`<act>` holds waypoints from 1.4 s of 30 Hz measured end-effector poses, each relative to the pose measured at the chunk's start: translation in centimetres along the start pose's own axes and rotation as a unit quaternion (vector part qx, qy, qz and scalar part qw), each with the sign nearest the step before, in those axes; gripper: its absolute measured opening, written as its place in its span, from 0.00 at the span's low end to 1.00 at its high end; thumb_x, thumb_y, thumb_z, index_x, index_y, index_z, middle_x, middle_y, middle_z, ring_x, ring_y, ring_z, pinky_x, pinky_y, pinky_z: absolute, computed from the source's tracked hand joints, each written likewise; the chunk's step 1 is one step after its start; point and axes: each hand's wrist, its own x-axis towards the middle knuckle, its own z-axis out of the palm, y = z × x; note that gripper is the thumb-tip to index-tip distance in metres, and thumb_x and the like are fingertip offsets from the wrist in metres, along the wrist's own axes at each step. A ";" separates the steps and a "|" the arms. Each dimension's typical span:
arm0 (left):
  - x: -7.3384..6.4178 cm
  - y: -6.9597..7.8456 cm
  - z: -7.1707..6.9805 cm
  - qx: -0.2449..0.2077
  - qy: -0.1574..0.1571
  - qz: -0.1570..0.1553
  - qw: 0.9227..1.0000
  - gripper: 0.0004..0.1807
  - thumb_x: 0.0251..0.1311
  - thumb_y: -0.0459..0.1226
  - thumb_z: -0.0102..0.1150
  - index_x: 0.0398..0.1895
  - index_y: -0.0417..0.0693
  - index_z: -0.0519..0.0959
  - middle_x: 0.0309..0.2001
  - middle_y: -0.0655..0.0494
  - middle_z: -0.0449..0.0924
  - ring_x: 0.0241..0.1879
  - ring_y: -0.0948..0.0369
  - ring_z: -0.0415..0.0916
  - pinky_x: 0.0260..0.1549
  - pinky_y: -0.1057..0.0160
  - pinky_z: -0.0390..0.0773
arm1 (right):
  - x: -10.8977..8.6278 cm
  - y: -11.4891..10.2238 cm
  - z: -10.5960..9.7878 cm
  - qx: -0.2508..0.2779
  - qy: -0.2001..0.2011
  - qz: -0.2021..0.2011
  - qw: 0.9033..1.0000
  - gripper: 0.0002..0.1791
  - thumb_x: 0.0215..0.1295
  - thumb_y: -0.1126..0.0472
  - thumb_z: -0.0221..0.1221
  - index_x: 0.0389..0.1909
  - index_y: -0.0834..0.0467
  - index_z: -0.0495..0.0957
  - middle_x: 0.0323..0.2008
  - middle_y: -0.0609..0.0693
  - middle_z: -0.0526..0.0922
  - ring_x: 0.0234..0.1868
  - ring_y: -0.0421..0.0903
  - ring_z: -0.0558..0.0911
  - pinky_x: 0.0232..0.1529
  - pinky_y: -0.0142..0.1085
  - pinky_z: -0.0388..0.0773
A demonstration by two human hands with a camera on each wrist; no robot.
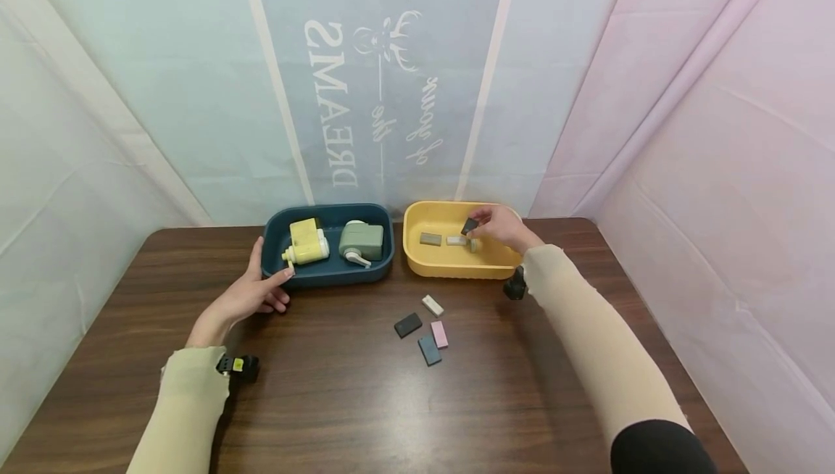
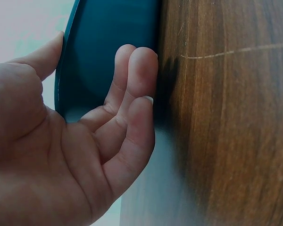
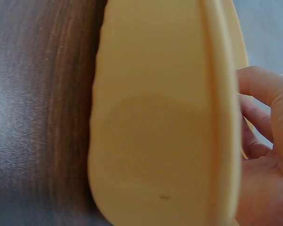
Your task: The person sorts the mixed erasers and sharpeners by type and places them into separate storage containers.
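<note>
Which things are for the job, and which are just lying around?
Probably for it:
dark block in right grip
yellow bin
small blocks inside it
four loose blocks on table
blue bin, touched by left grip

Probably just there:
yellow container
green container
lettered cloth

Cream left sleeve (image 1: 185, 405), beige right sleeve (image 1: 596, 336) with black cloth (image 1: 660, 451) higher up; black wrist cameras (image 1: 250, 368), yellow-green patch (image 1: 238, 364) on left

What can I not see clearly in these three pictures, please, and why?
Head: part of the held block, covered by the right hand.
Head: any marks on the pink block, too small.
Left wrist: the inside of the blue bin, behind its wall.
Right wrist: the held block, behind the yellow bin.
</note>
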 end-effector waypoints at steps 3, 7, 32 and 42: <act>0.0 0.0 0.0 -0.001 -0.001 -0.001 1.000 0.56 0.73 0.55 0.49 0.71 0.68 0.08 0.32 0.45 0.83 0.31 0.51 0.84 0.37 0.55 0.78 | -0.1 0.2 0.4 -0.010 0.005 -0.009 1.000 0.25 0.57 0.65 0.71 0.56 0.66 0.78 0.51 0.60 0.79 0.52 0.56 0.76 0.54 0.48 0.71; 0.1 0.0 -0.1 -0.002 -0.001 -0.002 1.000 0.56 0.74 0.54 0.49 0.70 0.69 0.08 0.31 0.45 0.83 0.31 0.51 0.84 0.37 0.55 0.78 | -0.1 0.6 1.0 -0.002 0.004 -0.012 1.000 0.26 0.55 0.67 0.72 0.55 0.68 0.79 0.50 0.61 0.80 0.50 0.55 0.77 0.53 0.46 0.72; 0.2 0.3 -0.5 0.000 -0.007 -0.009 1.000 0.55 0.74 0.54 0.48 0.71 0.67 0.08 0.31 0.44 0.83 0.31 0.50 0.84 0.37 0.54 0.78 | -0.8 0.6 0.1 0.085 0.008 0.004 0.996 0.28 0.61 0.65 0.69 0.62 0.65 0.75 0.58 0.61 0.75 0.54 0.55 0.74 0.55 0.47 0.72; 0.2 0.5 -0.6 0.003 -0.010 -0.014 1.000 0.55 0.75 0.53 0.48 0.71 0.66 0.09 0.32 0.45 0.83 0.32 0.50 0.84 0.38 0.54 0.78 | -2.8 -0.6 -0.7 0.086 -0.004 -0.042 0.995 0.31 0.64 0.66 0.66 0.66 0.68 0.71 0.63 0.67 0.72 0.63 0.60 0.72 0.62 0.51 0.68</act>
